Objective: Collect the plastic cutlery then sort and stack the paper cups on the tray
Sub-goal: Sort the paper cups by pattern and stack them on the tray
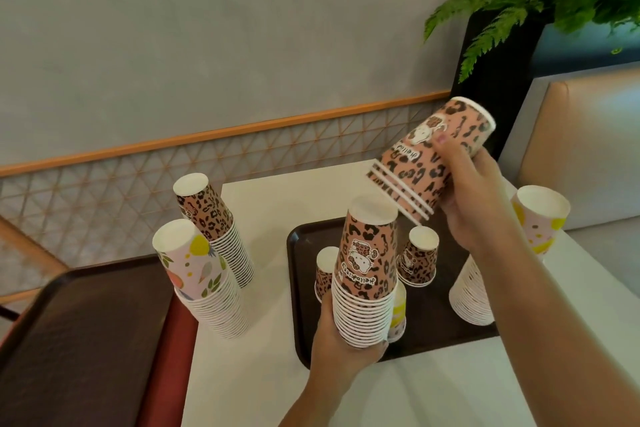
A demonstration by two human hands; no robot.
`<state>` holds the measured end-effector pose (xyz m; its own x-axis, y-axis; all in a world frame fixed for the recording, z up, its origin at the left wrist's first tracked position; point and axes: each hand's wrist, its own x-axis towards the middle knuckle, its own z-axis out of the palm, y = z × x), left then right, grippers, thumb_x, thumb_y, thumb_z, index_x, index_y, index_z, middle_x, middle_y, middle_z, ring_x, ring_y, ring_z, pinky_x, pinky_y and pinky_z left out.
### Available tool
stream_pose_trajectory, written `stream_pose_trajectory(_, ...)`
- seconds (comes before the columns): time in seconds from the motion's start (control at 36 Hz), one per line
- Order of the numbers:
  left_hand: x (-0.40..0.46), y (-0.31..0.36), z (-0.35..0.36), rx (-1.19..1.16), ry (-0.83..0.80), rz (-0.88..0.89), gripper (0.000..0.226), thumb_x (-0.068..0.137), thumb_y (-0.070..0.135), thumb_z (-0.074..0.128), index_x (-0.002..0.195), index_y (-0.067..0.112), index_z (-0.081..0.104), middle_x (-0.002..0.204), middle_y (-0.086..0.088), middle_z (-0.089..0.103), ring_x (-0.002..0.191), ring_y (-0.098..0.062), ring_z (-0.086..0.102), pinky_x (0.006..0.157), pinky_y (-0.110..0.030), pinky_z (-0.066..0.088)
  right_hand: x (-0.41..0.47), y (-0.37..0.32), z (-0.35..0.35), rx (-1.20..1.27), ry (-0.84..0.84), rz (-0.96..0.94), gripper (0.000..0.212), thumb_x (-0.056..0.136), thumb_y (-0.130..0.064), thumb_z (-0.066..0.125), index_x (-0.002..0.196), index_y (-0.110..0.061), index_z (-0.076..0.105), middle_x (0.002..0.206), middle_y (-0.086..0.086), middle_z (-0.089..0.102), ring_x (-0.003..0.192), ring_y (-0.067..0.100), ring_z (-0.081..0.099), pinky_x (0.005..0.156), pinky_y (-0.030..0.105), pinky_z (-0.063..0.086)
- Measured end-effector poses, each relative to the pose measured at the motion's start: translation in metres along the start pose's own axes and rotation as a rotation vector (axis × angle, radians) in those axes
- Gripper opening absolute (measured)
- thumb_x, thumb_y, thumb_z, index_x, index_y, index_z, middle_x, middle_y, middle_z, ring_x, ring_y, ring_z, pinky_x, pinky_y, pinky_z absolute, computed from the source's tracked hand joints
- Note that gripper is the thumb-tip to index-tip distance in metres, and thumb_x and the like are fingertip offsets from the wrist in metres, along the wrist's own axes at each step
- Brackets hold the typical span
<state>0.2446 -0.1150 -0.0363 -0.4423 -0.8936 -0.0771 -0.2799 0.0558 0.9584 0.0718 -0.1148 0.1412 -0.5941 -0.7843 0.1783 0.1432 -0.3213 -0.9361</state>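
My left hand grips the base of a tall upside-down stack of leopard-print cups above the dark brown tray. My right hand holds a short tilted stack of the same leopard cups up and to the right of it, rims pointing down-left. Two small leopard stacks stand upside down on the tray, one behind and one to the left. A fruit-print cup peeks out behind the held stack. No plastic cutlery is visible.
On the white table left of the tray stand a tall leopard stack and a fruit-print stack. Another fruit-print stack rises at the tray's right end. A second dark tray lies lower left. A fern planter is behind.
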Motion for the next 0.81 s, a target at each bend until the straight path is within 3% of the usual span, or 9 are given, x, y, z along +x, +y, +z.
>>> stream_pose_trajectory(0.11,0.006,-0.006,0.001,0.047,0.051,0.012,0.105,0.039,0.050,0.079,0.130,0.033,0.031,0.125,0.015,0.052,0.120,-0.009,0.052,0.095,-0.020,0.049,0.019,0.014,-0.013,0.000,0.217,-0.094,0.031,0.086,-0.026,0.061,0.112,-0.013,0.050,0.110,0.005,0.065,0.100,0.016,0.065,0.085,0.035,0.054)
stream_pose_trajectory(0.19,0.008,-0.009,0.000,0.053,0.093,0.029,0.101,0.037,0.062,0.083,0.124,0.048,0.033,0.119,0.023,0.056,0.114,-0.002,0.055,0.092,-0.020,0.051,0.026,0.037,-0.024,-0.296,0.356,-0.214,0.049,0.080,-0.035,0.067,0.119,-0.016,0.044,0.113,-0.002,0.059,0.105,0.012,0.059,0.090,0.028,0.050)
stream_pose_trajectory(0.25,0.009,-0.013,-0.001,0.067,0.071,0.002,0.087,0.049,0.036,0.090,0.109,0.069,0.035,0.101,0.041,0.059,0.100,0.015,0.056,0.082,-0.005,0.048,0.027,0.055,-0.029,-0.487,0.381,-0.253,0.055,0.082,-0.030,0.067,0.125,-0.009,0.039,0.119,0.003,0.056,0.108,0.011,0.054,0.083,0.008,0.044)
stream_pose_trajectory(0.28,0.009,-0.013,-0.002,0.077,0.061,-0.010,0.088,0.053,0.025,0.089,0.107,0.069,0.036,0.097,0.045,0.058,0.097,0.018,0.055,0.080,-0.003,0.047,0.027,0.064,-0.031,-0.548,0.383,-0.260,0.057,0.083,-0.027,0.067,0.127,-0.006,0.037,0.122,0.007,0.055,0.110,0.012,0.052,0.079,0.002,0.041)
stream_pose_trajectory(0.36,0.012,-0.013,-0.001,0.179,0.090,0.026,0.097,0.047,0.048,0.078,0.132,0.029,0.038,0.122,0.021,0.055,0.114,0.000,0.054,0.092,-0.023,0.052,0.026,0.093,-0.037,-0.640,0.363,-0.231,0.061,0.082,-0.024,0.068,0.130,-0.006,0.034,0.128,0.008,0.050,0.116,0.013,0.047,0.089,0.014,0.039)
stream_pose_trajectory(0.42,0.015,-0.015,0.000,0.202,0.087,0.023,0.105,0.044,0.054,0.074,0.135,0.016,0.037,0.126,0.013,0.052,0.117,-0.005,0.052,0.094,-0.025,0.052,0.026,0.113,-0.042,-0.681,0.359,-0.191,0.065,0.082,-0.024,0.069,0.133,-0.008,0.032,0.132,0.009,0.048,0.122,0.018,0.046,0.099,0.028,0.041)
stream_pose_trajectory(0.53,0.017,-0.022,-0.002,0.201,0.075,0.013,0.105,0.042,0.054,0.074,0.134,0.019,0.037,0.120,0.023,0.047,0.113,0.000,0.052,0.088,-0.007,0.046,0.024,0.141,-0.054,-0.715,0.361,-0.104,0.071,0.080,-0.023,0.070,0.137,-0.010,0.029,0.136,0.011,0.045,0.128,0.025,0.043,0.105,0.042,0.040)
stream_pose_trajectory(0.69,0.018,-0.021,-0.004,0.223,0.063,-0.010,0.109,0.042,0.058,0.068,0.137,0.017,0.035,0.127,0.013,0.047,0.114,-0.001,0.050,0.088,-0.003,0.042,0.020,0.160,-0.061,-0.787,0.295,-0.015,0.077,0.076,-0.022,0.074,0.137,-0.009,0.030,0.136,0.013,0.043,0.128,0.028,0.042,0.103,0.036,0.038)
stream_pose_trajectory(0.81,0.016,-0.020,-0.006,0.162,0.070,-0.018,0.101,0.042,0.055,0.073,0.131,0.025,0.037,0.124,0.013,0.052,0.114,-0.004,0.053,0.088,-0.007,0.046,0.014,0.142,-0.045,-0.758,0.308,-0.113,0.072,0.080,-0.035,0.068,0.138,-0.011,0.031,0.141,0.008,0.038,0.131,0.020,0.038,0.102,0.024,0.032)
